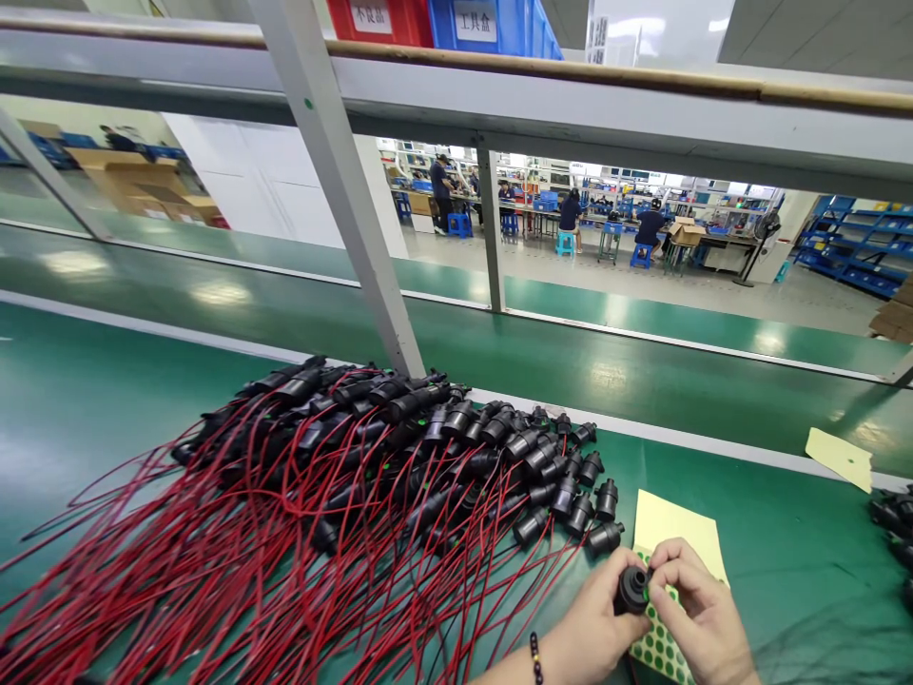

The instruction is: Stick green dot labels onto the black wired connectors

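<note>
My left hand point(589, 623) is closed round a black cylindrical plastic part point(631, 592) with a round opening at its end. A small green round sticker point(648, 591) is at the side of that part, pinched by the fingertips of my right hand point(703, 614). Beneath both hands lies a pale yellow sheet with rows of green dot stickers point(663, 639), partly covered by my fingers. To the left is a big pile of similar black parts point(456, 419) with long red and black wires point(285, 552); a few carry green dots.
A grey slanted post point(349, 181) rises behind the pile to a shelf holding a red bin point(381, 21) and a blue bin point(492, 29). A yellow paper piece point(840, 459) and more black parts point(895, 518) lie at right. Several people work in the background.
</note>
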The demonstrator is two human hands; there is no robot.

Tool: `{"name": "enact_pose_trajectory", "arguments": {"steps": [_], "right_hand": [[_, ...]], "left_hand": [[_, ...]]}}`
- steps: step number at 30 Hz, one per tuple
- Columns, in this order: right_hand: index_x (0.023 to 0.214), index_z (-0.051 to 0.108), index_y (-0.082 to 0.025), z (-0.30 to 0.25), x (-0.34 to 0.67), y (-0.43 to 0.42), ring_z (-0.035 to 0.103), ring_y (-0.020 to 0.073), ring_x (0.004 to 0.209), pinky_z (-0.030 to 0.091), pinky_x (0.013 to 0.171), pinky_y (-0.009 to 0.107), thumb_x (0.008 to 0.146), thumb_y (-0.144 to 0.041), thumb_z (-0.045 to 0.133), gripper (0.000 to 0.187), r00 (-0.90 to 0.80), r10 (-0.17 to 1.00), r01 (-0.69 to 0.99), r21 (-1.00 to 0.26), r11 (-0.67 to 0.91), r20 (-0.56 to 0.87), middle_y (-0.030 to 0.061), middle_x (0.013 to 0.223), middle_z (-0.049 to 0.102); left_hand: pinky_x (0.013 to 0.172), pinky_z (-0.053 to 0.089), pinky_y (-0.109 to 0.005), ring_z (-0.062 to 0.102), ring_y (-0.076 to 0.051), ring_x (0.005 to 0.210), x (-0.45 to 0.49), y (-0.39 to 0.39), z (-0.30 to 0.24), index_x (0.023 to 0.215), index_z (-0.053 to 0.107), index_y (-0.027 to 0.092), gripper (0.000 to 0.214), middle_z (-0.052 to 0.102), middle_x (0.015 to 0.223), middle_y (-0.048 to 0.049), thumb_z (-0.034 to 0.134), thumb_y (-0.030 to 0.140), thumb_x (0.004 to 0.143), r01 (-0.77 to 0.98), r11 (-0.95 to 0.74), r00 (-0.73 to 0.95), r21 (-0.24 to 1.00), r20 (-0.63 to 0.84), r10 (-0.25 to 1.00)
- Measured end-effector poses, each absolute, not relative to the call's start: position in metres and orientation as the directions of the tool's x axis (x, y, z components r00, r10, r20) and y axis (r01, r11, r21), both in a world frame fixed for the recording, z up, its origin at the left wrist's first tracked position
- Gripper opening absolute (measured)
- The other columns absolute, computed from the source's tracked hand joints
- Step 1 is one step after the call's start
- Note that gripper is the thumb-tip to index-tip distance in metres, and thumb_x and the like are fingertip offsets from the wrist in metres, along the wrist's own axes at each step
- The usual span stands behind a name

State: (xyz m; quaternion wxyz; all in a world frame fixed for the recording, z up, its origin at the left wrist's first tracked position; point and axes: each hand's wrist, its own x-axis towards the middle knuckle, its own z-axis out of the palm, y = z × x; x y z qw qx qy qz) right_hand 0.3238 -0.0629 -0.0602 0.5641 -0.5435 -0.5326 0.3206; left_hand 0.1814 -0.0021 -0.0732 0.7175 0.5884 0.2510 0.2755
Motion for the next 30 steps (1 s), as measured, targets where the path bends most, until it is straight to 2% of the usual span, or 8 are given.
{"name": "enact_pose_trajectory", "arguments": {"steps": [6, 10, 12, 15, 17, 21, 24, 30], "right_hand": [[0.069, 0.059, -0.022, -0.066, 0.324, -0.062, 0.056, 0.0178, 0.082, 0.046, 0.074, 0.026, 0.084, -0.023, 0.061, 0.015, 0.265, 0.895, 0.29, -0.915, 0.28, 0.358, 0.002, 0.084, 0.055], [0.068, 0.059, -0.021, -0.073, 0.331, -0.06, 0.059, 0.017, 0.08, 0.049, 0.073, 0.025, 0.083, -0.018, 0.061, 0.015, 0.132, 0.9, 0.391, -0.857, 0.337, 0.414, 0.002, 0.084, 0.057], [0.068, 0.058, -0.021, -0.075, 0.333, -0.059, 0.06, 0.017, 0.081, 0.05, 0.074, 0.025, 0.083, -0.017, 0.061, 0.016, 0.124, 0.907, 0.39, -0.86, 0.328, 0.403, 0.0021, 0.084, 0.057], [0.08, 0.058, -0.023, -0.073, 0.332, -0.059, 0.061, 0.0168, 0.081, 0.052, 0.074, 0.025, 0.084, -0.018, 0.062, 0.007, 0.2, 0.91, 0.328, -0.9, 0.287, 0.363, 0.0018, 0.087, 0.058], [0.087, 0.059, -0.024, -0.069, 0.332, -0.06, 0.062, 0.0165, 0.081, 0.054, 0.074, 0.025, 0.086, -0.02, 0.062, 0.005, 0.169, 0.908, 0.349, -0.885, 0.309, 0.384, 0.0015, 0.087, 0.059], [0.09, 0.063, -0.024, -0.059, 0.334, -0.061, 0.066, 0.0172, 0.086, 0.056, 0.077, 0.025, 0.092, -0.017, 0.054, 0.011, 0.035, 0.84, 0.538, -0.718, 0.441, 0.542, 0.0042, 0.09, 0.063], [0.1, 0.064, -0.025, -0.056, 0.333, -0.062, 0.067, 0.0168, 0.087, 0.057, 0.076, 0.024, 0.091, -0.013, 0.052, 0.019, -0.073, 0.77, 0.617, -0.578, 0.534, 0.634, 0.0059, 0.095, 0.062], [0.104, 0.061, -0.023, -0.07, 0.327, -0.067, 0.066, 0.0169, 0.086, 0.056, 0.073, 0.024, 0.095, -0.015, 0.044, 0.021, -0.083, 0.758, 0.72, -0.487, 0.494, 0.647, 0.009, 0.098, 0.062]], "left_hand": [[0.064, 0.027, -0.026, 0.034, -0.014, 0.073, 0.181, -0.004, -0.076, 0.09, 0.049, 0.02, 0.029, 0.041, 0.079, 0.0044, 0.066, 0.015, 0.067, -0.141, 0.153, 0.728, 0.978, -0.002, 0.686], [0.064, 0.027, -0.026, 0.034, -0.014, 0.073, 0.182, -0.004, -0.077, 0.089, 0.048, 0.02, 0.03, 0.041, 0.079, 0.0042, 0.068, 0.018, 0.067, -0.109, 0.122, 0.719, 0.986, -0.007, 0.695], [0.064, 0.026, -0.026, 0.033, -0.014, 0.073, 0.182, -0.005, -0.075, 0.088, 0.048, 0.02, 0.028, 0.041, 0.078, 0.0045, 0.067, 0.019, 0.067, -0.086, 0.104, 0.715, 0.991, -0.011, 0.699], [0.062, 0.024, -0.026, 0.031, -0.013, 0.071, 0.18, -0.004, -0.07, 0.086, 0.048, 0.021, 0.027, 0.039, 0.077, 0.0051, 0.066, 0.017, 0.066, -0.078, 0.118, 0.706, 0.99, -0.029, 0.708], [0.062, 0.024, -0.025, 0.031, -0.013, 0.071, 0.179, -0.003, -0.066, 0.087, 0.048, 0.021, 0.03, 0.038, 0.077, 0.0054, 0.065, 0.016, 0.063, -0.114, 0.182, 0.711, 0.977, -0.047, 0.702], [0.062, 0.024, -0.024, 0.031, -0.012, 0.071, 0.178, -0.001, -0.06, 0.088, 0.047, 0.02, 0.033, 0.039, 0.077, 0.0061, 0.064, 0.013, 0.06, -0.201, 0.314, 0.75, 0.928, -0.06, 0.659], [0.061, 0.023, -0.024, 0.031, -0.011, 0.069, 0.178, -0.001, -0.058, 0.086, 0.046, 0.019, 0.032, 0.04, 0.076, 0.0067, 0.064, 0.013, 0.06, -0.237, 0.385, 0.777, 0.892, -0.064, 0.627], [0.058, 0.02, -0.025, 0.03, -0.01, 0.066, 0.178, -0.003, -0.062, 0.084, 0.044, 0.02, 0.031, 0.038, 0.072, 0.0079, 0.062, 0.013, 0.06, -0.187, 0.365, 0.752, 0.912, -0.106, 0.65]]}}
